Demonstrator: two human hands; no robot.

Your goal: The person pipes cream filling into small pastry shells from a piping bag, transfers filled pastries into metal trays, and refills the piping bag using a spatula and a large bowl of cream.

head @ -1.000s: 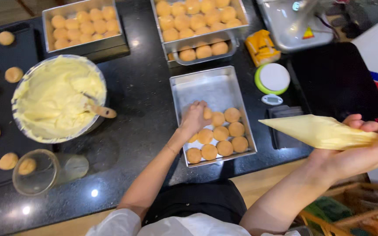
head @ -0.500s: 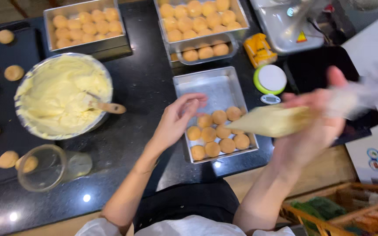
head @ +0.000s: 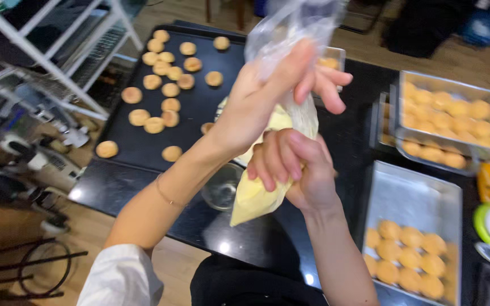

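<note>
Both hands (head: 267, 96) now squeeze the raised piping bag (head: 256, 198).

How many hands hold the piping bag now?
2. The left hand grips the piping bag at its top; the right hand wraps its middle. No other hand shows.

Left hand (head: 262, 96) above right hand (head: 296, 170), fingers of both curled tight.

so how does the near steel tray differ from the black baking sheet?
The near steel tray is shiny, deep-walled, with puffs packed tight at its near end; the black baking sheet is dark, flat, its puffs scattered loosely. The tray lies right of the hands gripping the piping bag, the sheet to the left. Both hold round golden puffs.
</note>
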